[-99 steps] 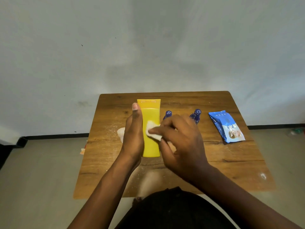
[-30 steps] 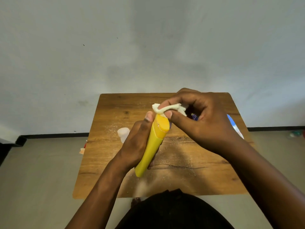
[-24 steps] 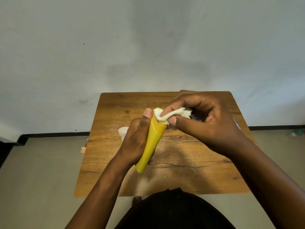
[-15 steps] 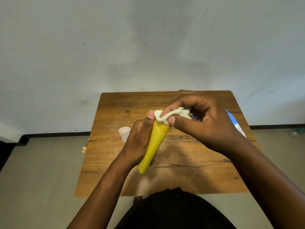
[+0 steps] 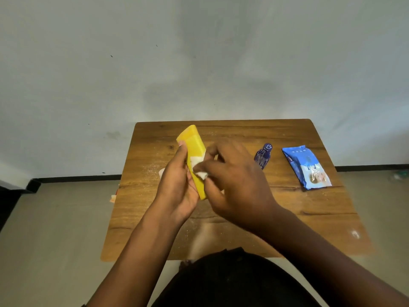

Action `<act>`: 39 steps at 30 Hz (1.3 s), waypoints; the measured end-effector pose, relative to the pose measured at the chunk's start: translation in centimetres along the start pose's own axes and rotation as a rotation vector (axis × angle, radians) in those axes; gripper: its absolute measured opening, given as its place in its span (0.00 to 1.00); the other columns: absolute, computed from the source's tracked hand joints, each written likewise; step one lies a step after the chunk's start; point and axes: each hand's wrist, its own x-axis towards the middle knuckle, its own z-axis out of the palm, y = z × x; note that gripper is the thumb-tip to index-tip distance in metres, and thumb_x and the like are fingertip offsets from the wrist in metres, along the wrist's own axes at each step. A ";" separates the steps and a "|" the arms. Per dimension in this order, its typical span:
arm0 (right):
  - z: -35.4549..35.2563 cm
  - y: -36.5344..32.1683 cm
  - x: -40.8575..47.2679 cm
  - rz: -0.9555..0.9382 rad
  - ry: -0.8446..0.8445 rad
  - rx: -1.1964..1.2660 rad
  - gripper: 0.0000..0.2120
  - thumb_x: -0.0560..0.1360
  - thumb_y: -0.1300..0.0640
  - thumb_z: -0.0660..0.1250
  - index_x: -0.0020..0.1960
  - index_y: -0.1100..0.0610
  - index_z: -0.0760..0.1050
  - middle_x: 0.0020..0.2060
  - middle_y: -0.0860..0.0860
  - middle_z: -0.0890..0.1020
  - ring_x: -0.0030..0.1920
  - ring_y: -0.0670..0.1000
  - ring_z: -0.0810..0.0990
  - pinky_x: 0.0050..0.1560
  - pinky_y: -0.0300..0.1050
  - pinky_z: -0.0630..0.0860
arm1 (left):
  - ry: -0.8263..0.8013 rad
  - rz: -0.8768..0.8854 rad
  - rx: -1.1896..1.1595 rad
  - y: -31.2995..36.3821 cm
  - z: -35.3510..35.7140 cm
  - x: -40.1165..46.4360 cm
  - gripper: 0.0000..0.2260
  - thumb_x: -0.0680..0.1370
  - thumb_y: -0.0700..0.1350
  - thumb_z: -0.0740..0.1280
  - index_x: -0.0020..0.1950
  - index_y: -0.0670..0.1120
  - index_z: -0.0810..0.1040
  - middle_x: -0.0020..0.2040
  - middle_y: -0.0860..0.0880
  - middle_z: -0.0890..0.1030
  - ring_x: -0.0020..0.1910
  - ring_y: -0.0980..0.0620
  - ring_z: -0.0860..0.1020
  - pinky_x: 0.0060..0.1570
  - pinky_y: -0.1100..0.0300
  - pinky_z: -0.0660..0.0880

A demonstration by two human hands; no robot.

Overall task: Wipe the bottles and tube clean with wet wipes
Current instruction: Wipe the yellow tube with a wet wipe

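Observation:
My left hand (image 5: 177, 185) grips a yellow tube (image 5: 193, 147) held above the wooden table (image 5: 309, 218), its flat crimped end pointing up and away. My right hand (image 5: 232, 185) pinches a crumpled white wet wipe (image 5: 197, 163) against the tube's middle. A small dark blue bottle (image 5: 263, 156) stands on the table to the right of my hands. Any second blue bottle is hidden behind my right hand.
A blue wet wipe pack (image 5: 307, 167) lies flat on the table's right side. A small white object (image 5: 161, 172) peeks out left of my left hand. Pale dust speckles the tabletop. A wall rises right behind the table's far edge.
The tube has been turned so its flat end faces up and away. My right hand slid the wipe from the tube's top end down to its middle.

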 end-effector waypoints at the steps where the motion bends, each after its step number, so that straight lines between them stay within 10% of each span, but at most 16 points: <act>1: 0.2 -0.2 -0.7 -0.039 -0.041 -0.031 0.11 0.73 0.60 0.70 0.53 0.55 0.86 0.52 0.51 0.79 0.53 0.52 0.75 0.43 0.47 0.73 | 0.043 -0.011 -0.027 0.3 -0.2 0.1 0.26 0.85 0.60 0.55 0.63 0.38 0.78 0.47 0.40 0.86 0.42 0.46 0.87 0.38 0.53 0.84; 6: 0.9 0.6 -3.5 -0.052 -0.046 0.025 0.10 0.73 0.60 0.70 0.53 0.55 0.86 0.49 0.51 0.80 0.49 0.49 0.75 0.41 0.45 0.72 | 0.240 0.001 -0.269 1.2 -1.2 0.9 0.25 0.87 0.56 0.55 0.54 0.35 0.78 0.42 0.38 0.87 0.37 0.42 0.87 0.44 0.46 0.80; 14: 0.9 1.1 -1.2 0.240 0.340 0.289 0.11 0.77 0.63 0.75 0.59 0.58 0.84 0.49 0.52 0.83 0.46 0.48 0.81 0.41 0.44 0.78 | 0.231 -0.038 -0.446 1.0 -2.4 1.4 0.17 0.87 0.43 0.56 0.66 0.31 0.74 0.54 0.32 0.85 0.61 0.39 0.82 0.63 0.46 0.77; 21: 3.3 -0.9 -2.3 0.131 0.185 0.307 0.13 0.73 0.67 0.74 0.57 0.59 0.85 0.50 0.51 0.82 0.50 0.43 0.79 0.48 0.31 0.74 | 0.093 -0.067 -0.580 1.2 -2.7 1.0 0.20 0.88 0.46 0.53 0.64 0.32 0.77 0.56 0.36 0.85 0.46 0.37 0.87 0.36 0.46 0.84; 27: 3.0 -0.2 -0.3 0.207 0.320 0.369 0.12 0.75 0.67 0.73 0.55 0.57 0.85 0.48 0.50 0.84 0.47 0.47 0.81 0.42 0.42 0.78 | 0.114 0.043 -0.488 0.6 -2.4 1.0 0.17 0.88 0.44 0.54 0.70 0.35 0.72 0.57 0.34 0.85 0.56 0.40 0.85 0.59 0.44 0.79; 39: 5.0 0.5 -3.0 0.393 0.012 0.502 0.10 0.74 0.63 0.75 0.53 0.52 0.87 0.46 0.43 0.85 0.46 0.47 0.83 0.42 0.41 0.79 | 0.233 0.204 -0.330 3.5 -5.4 4.6 0.11 0.86 0.46 0.61 0.65 0.41 0.75 0.55 0.39 0.83 0.56 0.44 0.82 0.59 0.43 0.78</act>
